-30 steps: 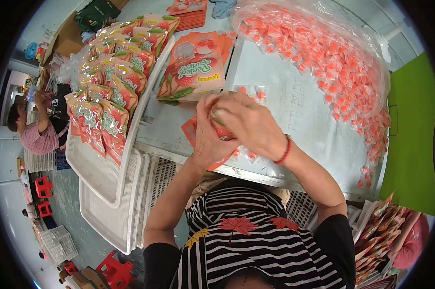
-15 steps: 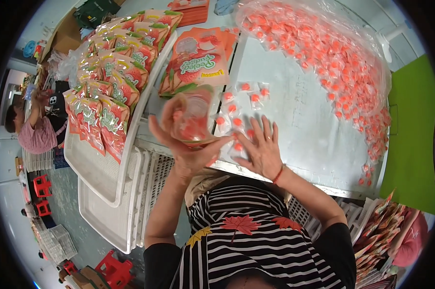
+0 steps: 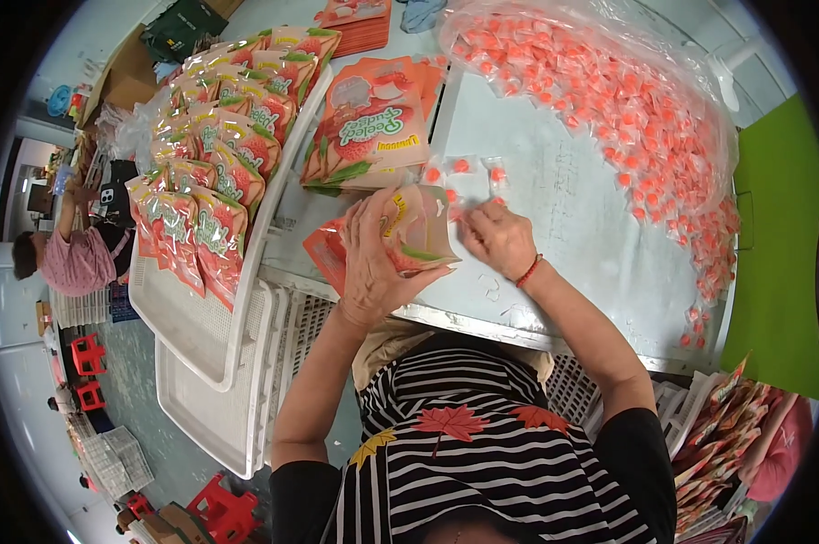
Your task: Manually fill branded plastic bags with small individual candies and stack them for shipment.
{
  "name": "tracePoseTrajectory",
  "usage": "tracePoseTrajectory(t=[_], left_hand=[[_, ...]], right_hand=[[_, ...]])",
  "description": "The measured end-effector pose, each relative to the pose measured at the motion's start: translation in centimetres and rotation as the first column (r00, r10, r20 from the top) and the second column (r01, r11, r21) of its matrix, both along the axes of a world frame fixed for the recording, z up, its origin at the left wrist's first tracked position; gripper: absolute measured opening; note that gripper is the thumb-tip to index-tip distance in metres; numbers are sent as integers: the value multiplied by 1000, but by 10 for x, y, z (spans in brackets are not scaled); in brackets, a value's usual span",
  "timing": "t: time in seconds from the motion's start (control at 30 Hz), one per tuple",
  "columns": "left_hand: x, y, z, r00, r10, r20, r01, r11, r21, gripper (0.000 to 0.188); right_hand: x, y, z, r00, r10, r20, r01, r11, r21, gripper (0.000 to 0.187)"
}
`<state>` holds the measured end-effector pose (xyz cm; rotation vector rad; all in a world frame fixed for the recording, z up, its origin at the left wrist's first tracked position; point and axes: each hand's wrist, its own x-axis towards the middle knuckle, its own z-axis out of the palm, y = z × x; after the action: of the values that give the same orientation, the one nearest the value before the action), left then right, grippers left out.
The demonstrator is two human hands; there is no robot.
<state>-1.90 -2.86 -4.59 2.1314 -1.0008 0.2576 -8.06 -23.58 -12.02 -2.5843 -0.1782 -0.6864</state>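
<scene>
My left hand [image 3: 371,265] is wrapped round a pink candy pouch [image 3: 432,220], whose mouth gapes toward my right hand. Another red pouch [image 3: 321,252] lies partly under that hand. Just right of the pouch, my right hand [image 3: 503,240] is closed, its curled fingertips down on the table at a small wrapped candy [image 3: 455,214]. A few more clear-wrapped red candies [image 3: 461,167] lie just beyond the fingers. Whatever else the right fingers cover is hidden. Flat empty-looking pouches [image 3: 373,122] are stacked beyond my left hand.
A large heap of wrapped candies [image 3: 636,118] on clear plastic spreads along the table's far right. Plump pouches [image 3: 219,136] stand in rows on a white tray [image 3: 187,340] at left. A green panel [image 3: 781,254] borders the right side. Other people work at both sides.
The pouch in my left hand has tipped, its mouth now toward the right. My right hand has gone from spread to curled and moved slightly farther out. The nearer loose candies have left the table.
</scene>
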Motion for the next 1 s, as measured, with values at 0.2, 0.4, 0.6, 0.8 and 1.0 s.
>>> tracePoseTrajectory(t=[0.2, 0.4, 0.6, 0.8, 1.0], left_hand=[[0, -10, -1, 1000, 3, -31, 0, 995, 97, 109], [2, -22, -5, 990, -137, 7, 136, 986, 93, 105], [-8, -35, -19, 969, -122, -214, 105, 991, -86, 120], [-4, -37, -28, 962, -110, -249, 56, 975, -215, 118], [-8, -46, -24, 965, -106, -240, 65, 983, -171, 116]], right_hand=[[6, -5, 89, 991, 130, 28, -133, 955, 264, 6], [15, 2, 125, 962, 249, -107, -256, 965, -58, 12], [41, 31, 105, 981, 128, 149, -141, 987, 79, 16], [40, 40, 111, 990, 131, 46, -137, 869, 475, 25], [48, 38, 123, 983, 56, -177, 31, 890, 455, 34]])
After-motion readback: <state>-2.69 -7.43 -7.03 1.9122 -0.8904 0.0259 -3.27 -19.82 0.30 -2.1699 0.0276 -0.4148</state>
